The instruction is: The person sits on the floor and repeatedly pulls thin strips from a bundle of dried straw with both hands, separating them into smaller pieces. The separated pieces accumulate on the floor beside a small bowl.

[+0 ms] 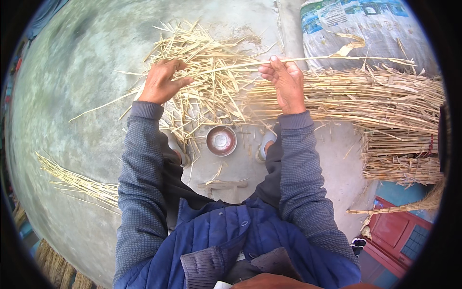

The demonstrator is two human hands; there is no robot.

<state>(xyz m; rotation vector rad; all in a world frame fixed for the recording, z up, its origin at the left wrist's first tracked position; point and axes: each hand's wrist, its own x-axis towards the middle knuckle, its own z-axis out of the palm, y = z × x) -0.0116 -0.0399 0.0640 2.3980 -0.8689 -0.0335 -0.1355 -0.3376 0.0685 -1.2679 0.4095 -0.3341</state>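
My right hand (285,82) pinches a long dry reed stalk (317,58) between thumb and fingers. The stalk runs sideways, with a curled dry leaf (350,46) toward its right end. Its left part passes over a loose heap of pale straw pieces (211,91). Above the left side of that heap is my left hand (165,81), thumb and fingers apart, with nothing visible between them. On the ground between my feet sits a small round metal bowl (221,140), reddish inside.
A thick stack of reed stalks (365,96) lies at the right, below a large white and blue sack (356,29). A thin bundle of pale stalks (79,183) rests on the concrete floor (62,135) at left. A red door (397,231) shows at lower right.
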